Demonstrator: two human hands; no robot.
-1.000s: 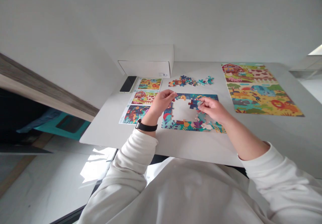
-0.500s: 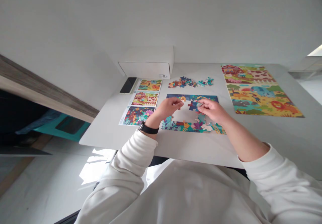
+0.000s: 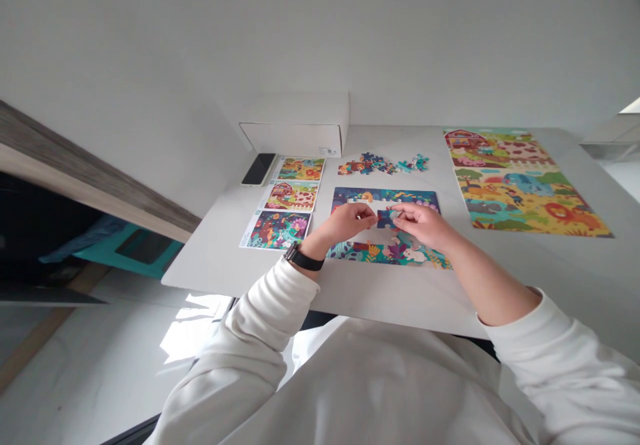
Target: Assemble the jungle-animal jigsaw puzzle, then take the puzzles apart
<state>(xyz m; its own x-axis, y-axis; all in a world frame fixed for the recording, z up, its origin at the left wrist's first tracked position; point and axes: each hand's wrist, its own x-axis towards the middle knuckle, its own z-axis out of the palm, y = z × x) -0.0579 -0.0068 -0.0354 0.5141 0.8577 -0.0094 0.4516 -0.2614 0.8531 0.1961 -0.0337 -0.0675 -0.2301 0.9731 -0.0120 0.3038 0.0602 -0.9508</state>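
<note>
A: What are we looking at?

B: A person bends to a jigsaw at a pale table (image 3: 240, 258). The puzzle (image 3: 374, 252) has its border largely laid, with a bare gap in the middle. One dark blue piece (image 3: 385, 219) sits at the right part of that gap.

A: Which step is this, would you say?

B: Placing an inner piece, by the look of it. The next move seems to call for turning or sliding it until its tabs meet the neighbouring edge, then a light press.

A: And the hands?

B: The right hand (image 3: 424, 223) pinches the piece by its right side, thumb below and fingers above, closed no wider than the card needs. The left hand (image 3: 349, 222) has its fingers curled in, tips just beside the piece's left edge (whether they touch it, or hold anything, I cannot tell).

A: Is the piece lifted or lying flat?

B: Too small to say. Beyond the puzzle, loose pieces (image 3: 371, 164) lie heaped; to its left, a printed sheet (image 3: 281, 229) shows three scenes, the nearest in similar dark blue and teal.
</note>
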